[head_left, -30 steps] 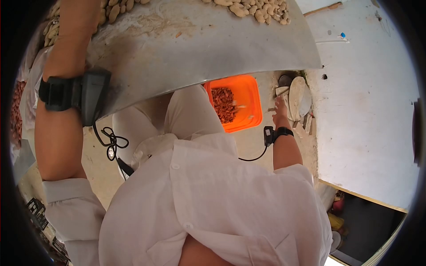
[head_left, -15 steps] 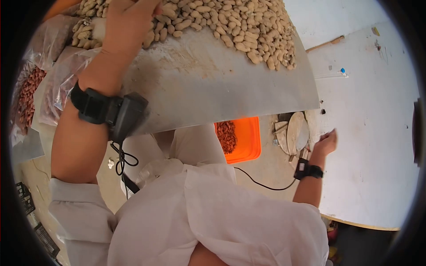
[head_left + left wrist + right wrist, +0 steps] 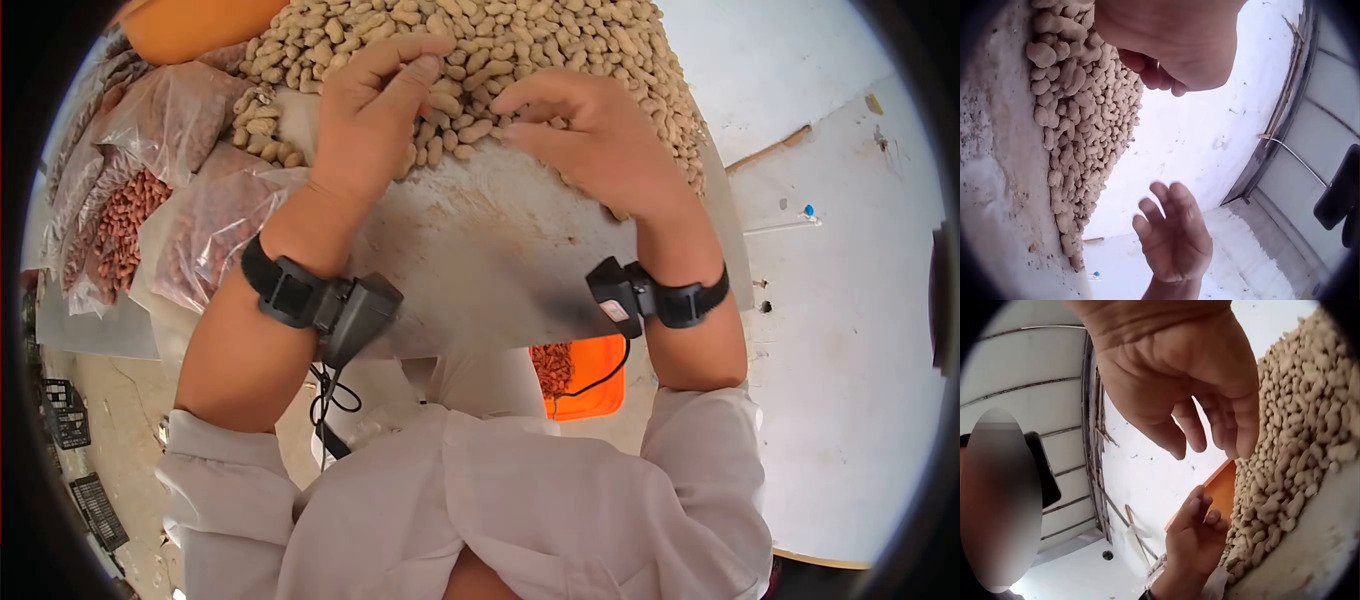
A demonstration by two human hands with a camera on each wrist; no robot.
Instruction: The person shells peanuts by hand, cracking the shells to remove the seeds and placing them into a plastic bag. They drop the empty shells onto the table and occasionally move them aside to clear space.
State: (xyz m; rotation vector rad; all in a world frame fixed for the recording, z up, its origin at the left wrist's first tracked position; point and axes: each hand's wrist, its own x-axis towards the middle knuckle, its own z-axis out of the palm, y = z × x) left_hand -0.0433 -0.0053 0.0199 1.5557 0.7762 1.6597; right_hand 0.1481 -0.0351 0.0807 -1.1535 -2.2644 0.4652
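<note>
A broad heap of unshelled peanuts (image 3: pixel 480 60) covers the far part of a grey metal tabletop (image 3: pixel 470 250). My left hand (image 3: pixel 365 125) is over the heap's near edge, its thumb and forefinger drawn close together. In the left wrist view its other fingers (image 3: pixel 1150 75) curl toward the palm; I cannot tell whether something is pinched there. Facing it, my right hand (image 3: pixel 600 130) hovers by the near peanuts with fingers loosely bent and spread. From the right wrist view, no object shows between those fingers (image 3: pixel 1191 428).
Clear plastic bags (image 3: pixel 170 115) of reddish peanut kernels (image 3: pixel 130 220) lie at the left. An orange basin (image 3: pixel 195 25) stands behind them. Below the table edge is an orange tub (image 3: pixel 595 375) with reddish bits inside. A white surface (image 3: pixel 830 330) extends along the right.
The right hand has risen from low at the right to the heap's near edge. My left hand stays by the heap, while the head view has tilted to show more of the peanuts.
</note>
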